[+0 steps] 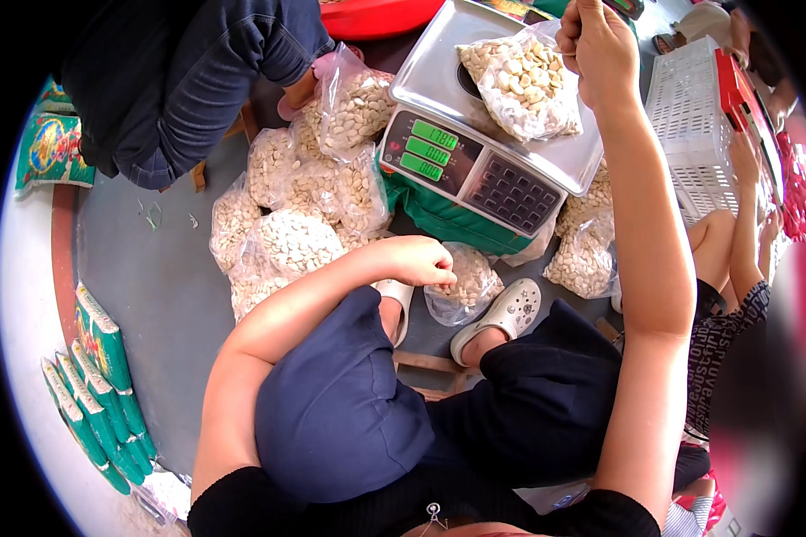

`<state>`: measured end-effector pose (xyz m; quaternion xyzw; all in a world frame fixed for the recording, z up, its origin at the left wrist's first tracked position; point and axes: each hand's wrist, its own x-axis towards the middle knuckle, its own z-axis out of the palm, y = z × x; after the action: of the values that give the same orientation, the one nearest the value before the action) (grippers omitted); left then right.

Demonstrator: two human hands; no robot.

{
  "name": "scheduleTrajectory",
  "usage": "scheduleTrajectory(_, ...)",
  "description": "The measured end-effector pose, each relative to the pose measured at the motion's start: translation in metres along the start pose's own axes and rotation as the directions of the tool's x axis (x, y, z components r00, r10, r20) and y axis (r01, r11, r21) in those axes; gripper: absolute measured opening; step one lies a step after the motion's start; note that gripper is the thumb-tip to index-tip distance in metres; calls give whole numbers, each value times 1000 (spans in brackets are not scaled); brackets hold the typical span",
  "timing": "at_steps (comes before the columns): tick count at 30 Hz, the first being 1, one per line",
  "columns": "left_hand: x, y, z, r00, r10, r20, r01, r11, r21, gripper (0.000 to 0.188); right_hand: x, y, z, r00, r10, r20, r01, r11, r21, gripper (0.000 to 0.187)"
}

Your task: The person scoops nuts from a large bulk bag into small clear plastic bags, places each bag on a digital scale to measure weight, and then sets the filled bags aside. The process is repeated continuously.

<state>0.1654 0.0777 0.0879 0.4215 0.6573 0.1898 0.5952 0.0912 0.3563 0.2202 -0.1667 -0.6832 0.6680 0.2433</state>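
A clear plastic bag of pale, flat bean-like pieces [527, 79] rests on the steel pan of a digital scale [439, 85], its mouth facing up. My right hand [604, 54] is raised beside the bag's upper right edge, fingers curled closed; what they hold, if anything, is hidden. My left hand [424, 261] is closed too, with the forearm lying across my left knee. Whatever is inside its fingers does not show. Just under and beside it, a smaller bag of the same pieces [464, 285] stands on the floor between my feet.
Several filled bags [304, 197] are heaped left of the scale; another filled bag [582, 259] sits at its right. A person in jeans [206, 80] is close by at the upper left. White crates [690, 116] and other people are at right. Green packets [107, 385] line the left wall.
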Motion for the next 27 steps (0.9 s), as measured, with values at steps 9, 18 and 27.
scheduleTrajectory(9, -3, -7, -8, 998, -55, -3, 55, 995, -78, 29, -26, -39, -1, 958, 163, 235, -231, 925, 301, 38)
scheduleTrajectory(18, 1, 1, -7, 1000, -9, 25, 10, 999, -46, 29, -20, -32, -9, 967, 243, 75, -254, 944, 212, 37)
scheduleTrajectory(27, -1, -4, -8, 1000, -7, 4, 7, 997, -74, 29, -25, -41, -25, 930, 199, 309, -335, 803, 492, 34)
